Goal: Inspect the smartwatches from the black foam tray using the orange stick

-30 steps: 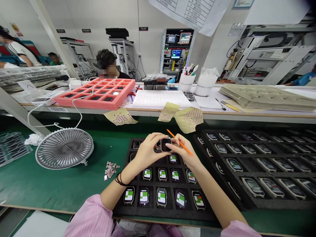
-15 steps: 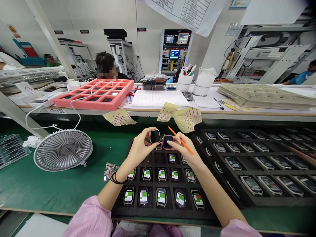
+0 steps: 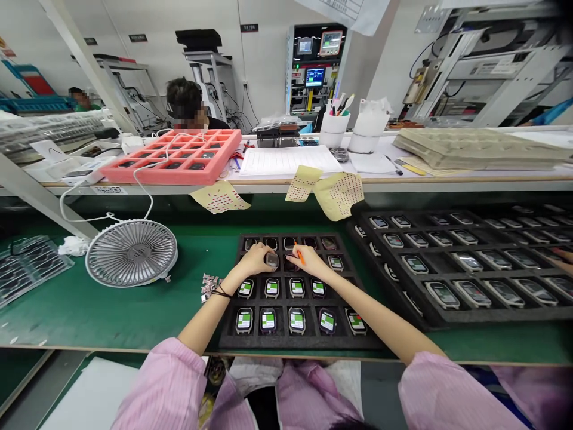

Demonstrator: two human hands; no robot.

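Observation:
In the head view a black foam tray (image 3: 282, 341) lies before me with smartwatches in its compartments, several screens lit green and white. My left hand (image 3: 253, 261) is closed on a smartwatch (image 3: 271, 260), its screen dark, over the tray's second row. My right hand (image 3: 312, 260) keeps an orange pen-like stick (image 3: 301, 257) between its fingers. Its fingertips also touch a dark purple-framed smartwatch (image 3: 291, 262) at the neighbouring compartment; whether they grip it is hard to see. Dark-screened watches lie in the far row, among them one silver-framed watch (image 3: 289, 243).
Left of the tray are small metal pieces (image 3: 209, 285) and a grey fan (image 3: 132, 252). Stacked watch trays (image 3: 430, 316) stand at right, where another person's hand (image 3: 563, 260) reaches in. A shelf edge (image 3: 268, 186) with a pink foam tray (image 3: 174, 174) runs behind.
Both hands have lowered the two smartwatches from above the tray down to its second row. The orange stick has moved down with my right hand. The camera view has tilted downward.

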